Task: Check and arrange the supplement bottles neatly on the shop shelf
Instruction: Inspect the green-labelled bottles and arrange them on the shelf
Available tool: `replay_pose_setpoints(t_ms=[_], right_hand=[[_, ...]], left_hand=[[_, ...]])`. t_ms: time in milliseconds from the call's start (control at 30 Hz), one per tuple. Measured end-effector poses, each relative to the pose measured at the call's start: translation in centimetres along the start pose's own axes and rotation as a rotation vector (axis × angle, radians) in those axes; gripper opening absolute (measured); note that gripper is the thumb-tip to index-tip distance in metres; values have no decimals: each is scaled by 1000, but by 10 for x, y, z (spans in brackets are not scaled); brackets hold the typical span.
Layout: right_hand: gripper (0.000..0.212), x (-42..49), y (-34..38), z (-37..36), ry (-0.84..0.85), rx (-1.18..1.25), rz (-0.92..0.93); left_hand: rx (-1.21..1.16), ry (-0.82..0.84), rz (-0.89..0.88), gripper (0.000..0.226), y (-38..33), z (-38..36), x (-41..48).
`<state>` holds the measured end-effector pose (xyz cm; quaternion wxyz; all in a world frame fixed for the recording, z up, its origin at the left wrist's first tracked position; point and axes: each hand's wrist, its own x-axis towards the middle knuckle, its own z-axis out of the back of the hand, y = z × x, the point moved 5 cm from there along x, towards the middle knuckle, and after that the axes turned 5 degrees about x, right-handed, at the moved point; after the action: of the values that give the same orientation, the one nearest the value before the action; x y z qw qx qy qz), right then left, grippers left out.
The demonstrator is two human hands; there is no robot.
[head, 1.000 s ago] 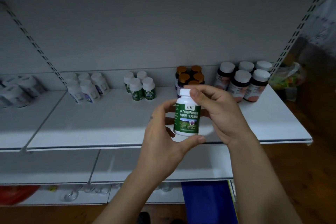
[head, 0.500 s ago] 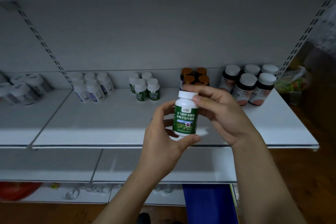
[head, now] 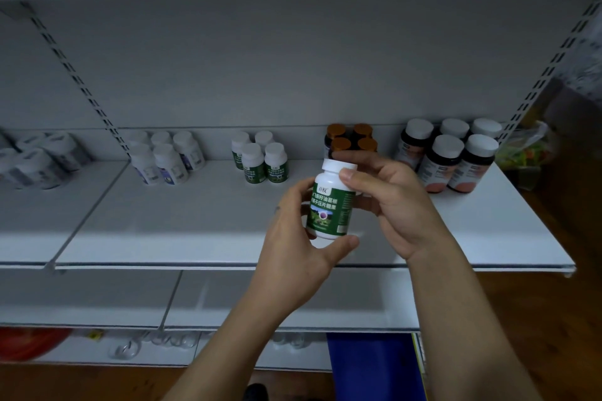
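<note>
A white bottle with a green label [head: 330, 205] is held upright in front of the white shelf [head: 195, 221]. My left hand [head: 293, 247] grips its lower body, thumb under the base. My right hand [head: 394, 202] holds its upper part, thumb on the shoulder below the cap. On the shelf's back stand several matching green-label bottles [head: 259, 159], several white bottles with purple labels [head: 164, 158], several dark bottles with orange caps [head: 351, 140] and several dark bottles with white caps [head: 452, 156].
More white bottles [head: 39, 159] stand on the neighbouring shelf section at left. A lower shelf [head: 228, 303] lies below. A blue object [head: 371, 365] and a red object [head: 29, 342] sit near the floor. A plastic bag [head: 524, 150] lies right of the shelf.
The view has shifted slightly. The bottle has tilted a little and turned in my hands; both hands keep their hold.
</note>
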<state>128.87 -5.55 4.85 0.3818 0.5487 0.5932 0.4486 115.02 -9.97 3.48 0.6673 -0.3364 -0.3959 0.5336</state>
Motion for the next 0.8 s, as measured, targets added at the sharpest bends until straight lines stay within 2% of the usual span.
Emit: replay_pose_setpoints(t_ms=[167, 533, 800], right_hand=[[33, 0, 0, -3, 3, 23, 14], [37, 2, 3, -8, 123, 37, 43], [27, 4, 10, -10, 134, -46, 37]], left_hand=[[18, -57, -13, 71, 2, 1, -2], [-76, -131, 12, 68, 7, 12, -2], [-90, -117, 0, 61, 4, 13, -3]])
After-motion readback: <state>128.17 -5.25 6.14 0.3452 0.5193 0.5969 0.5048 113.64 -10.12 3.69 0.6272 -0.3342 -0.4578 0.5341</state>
